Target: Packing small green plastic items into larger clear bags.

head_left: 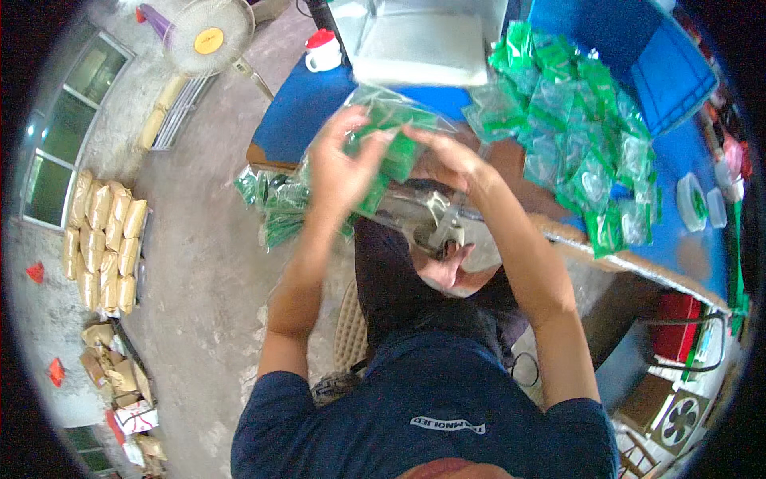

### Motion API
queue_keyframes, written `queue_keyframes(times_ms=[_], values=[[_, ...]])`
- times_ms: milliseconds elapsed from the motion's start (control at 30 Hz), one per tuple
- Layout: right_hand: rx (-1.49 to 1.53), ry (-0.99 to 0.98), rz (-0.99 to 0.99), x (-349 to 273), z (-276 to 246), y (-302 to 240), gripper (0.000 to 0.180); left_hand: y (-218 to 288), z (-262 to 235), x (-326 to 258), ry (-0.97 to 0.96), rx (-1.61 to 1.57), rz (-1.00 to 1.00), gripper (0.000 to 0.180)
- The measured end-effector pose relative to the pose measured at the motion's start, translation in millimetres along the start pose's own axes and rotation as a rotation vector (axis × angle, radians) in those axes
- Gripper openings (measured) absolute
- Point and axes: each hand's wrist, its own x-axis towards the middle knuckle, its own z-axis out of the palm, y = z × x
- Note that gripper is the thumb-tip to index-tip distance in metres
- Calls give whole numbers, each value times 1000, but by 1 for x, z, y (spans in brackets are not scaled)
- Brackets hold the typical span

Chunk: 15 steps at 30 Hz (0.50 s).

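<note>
My left hand (341,164) and my right hand (448,156) are both raised in front of me, gripping a clear plastic bag (381,112) filled with small green packets. Each hand pinches one side of the bag near its lower part. Beyond my right hand, a big heap of the same green packets (581,136) lies on the blue-covered table (303,104). A second clear bag of green packets (275,199) hangs at the table's near edge, under my left hand.
A white machine housing (423,40) stands at the back of the table, beside a white mug with a red lid (323,49). A standing fan (209,33) and stacked tan sacks (104,239) are on the concrete floor to the left. A red case (677,327) sits at right.
</note>
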Motion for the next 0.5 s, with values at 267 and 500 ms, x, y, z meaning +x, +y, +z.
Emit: queue_keyframes(times_ms=[267, 500], values=[[-470, 542, -201, 31, 9, 5, 69, -153, -50, 39, -500, -793, -721, 76], [-668, 570, -361, 51, -56, 26, 82, -132, -6, 30, -422, -773, -464, 73]])
